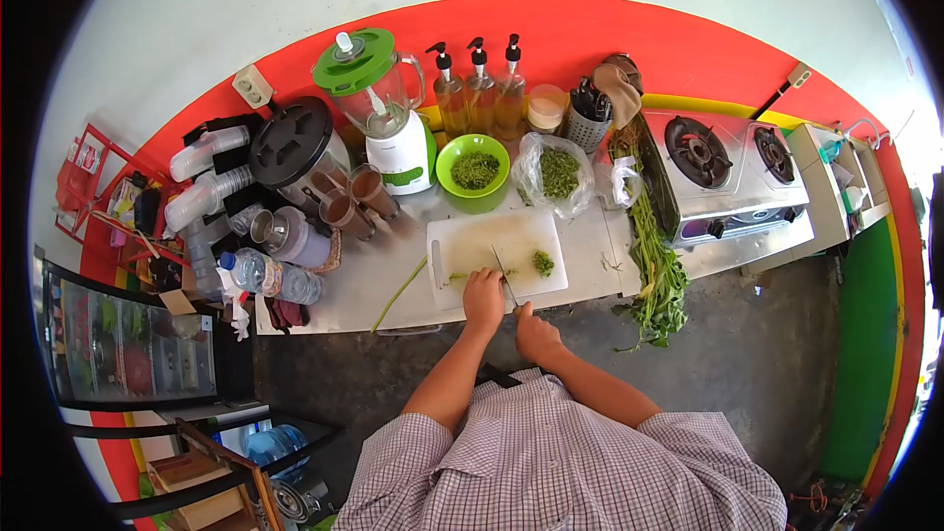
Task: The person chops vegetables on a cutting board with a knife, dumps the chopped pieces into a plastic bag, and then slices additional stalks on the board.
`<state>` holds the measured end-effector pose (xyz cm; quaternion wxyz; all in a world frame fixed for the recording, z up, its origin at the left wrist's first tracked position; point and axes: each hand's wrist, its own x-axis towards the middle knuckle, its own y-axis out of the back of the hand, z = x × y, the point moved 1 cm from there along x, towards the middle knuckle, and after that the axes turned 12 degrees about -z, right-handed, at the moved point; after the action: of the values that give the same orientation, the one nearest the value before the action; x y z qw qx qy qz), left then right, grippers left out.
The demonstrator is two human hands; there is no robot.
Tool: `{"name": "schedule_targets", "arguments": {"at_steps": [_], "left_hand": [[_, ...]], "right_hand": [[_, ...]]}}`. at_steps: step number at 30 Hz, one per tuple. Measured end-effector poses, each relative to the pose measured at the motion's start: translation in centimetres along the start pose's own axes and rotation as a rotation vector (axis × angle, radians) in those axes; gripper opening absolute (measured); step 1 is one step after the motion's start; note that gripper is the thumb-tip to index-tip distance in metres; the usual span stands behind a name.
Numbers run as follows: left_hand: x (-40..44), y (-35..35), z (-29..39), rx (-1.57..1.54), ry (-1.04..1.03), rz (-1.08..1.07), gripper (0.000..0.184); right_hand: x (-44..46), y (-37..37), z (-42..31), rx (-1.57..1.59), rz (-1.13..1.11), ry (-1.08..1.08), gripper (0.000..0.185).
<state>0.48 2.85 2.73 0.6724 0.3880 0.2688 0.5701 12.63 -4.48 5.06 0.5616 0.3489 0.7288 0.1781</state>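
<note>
Forward pointed the knife [505, 280], clasped in the right grip [538, 336], just beside the left grip [483, 301]. The left's hold was unclear.

Both bare forearms [445, 374] are slanting inward; the left hand [483, 297] is lying curled, back upward, and the right hand [537, 334] is making a fist just behind it.

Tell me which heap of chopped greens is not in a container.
The small heap on the white cutting board, to the right of the knife. It lies loose, while the larger heaps sit in the green bowl and the clear plastic bag.
</note>
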Motion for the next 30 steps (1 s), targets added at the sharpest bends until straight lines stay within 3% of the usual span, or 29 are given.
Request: {"name": "schedule_targets", "arguments": {"at_steps": [7,9,13,16,21,25,30], "left_hand": [[0.3,-0.1,-0.6,-0.053,0.014,0.015,0.009],[1.5,-0.1,-1.1,-0.145,0.203,-0.182,0.007],[2.3,0.4,-1.3,-0.138,0.204,-0.277,0.006],[1.4,0.3,-0.8,-0.072,0.147,-0.215,0.007],[-1.2,-1.0,-0.8,-0.04,-0.016,0.064,0.013],[-0.9,-0.6,-0.8,-0.093,-0.013,0.084,0.012],[1.3,0.4,-1.5,-0.233,0.215,-0.181,0.01]], "right_hand": [[0.4,1.5,0.1,0.009,-0.011,0.033,0.064],[0.1,0.3,-0.1,0.008,-0.022,-0.007,0.063],[0.3,0.3,0.1,-0.079,0.003,0.015,0.064],[0.5,1.1,-0.1,-0.051,-0.003,0.01,0.06],[0.0,-0.2,-0.1,-0.001,-0.024,0.018,0.059],[0.2,1.2,0.0,-0.022,-0.02,0.052,0.058],[0.4,0.0,-0.4,-0.031,-0.065,-0.017,0.067]]}}
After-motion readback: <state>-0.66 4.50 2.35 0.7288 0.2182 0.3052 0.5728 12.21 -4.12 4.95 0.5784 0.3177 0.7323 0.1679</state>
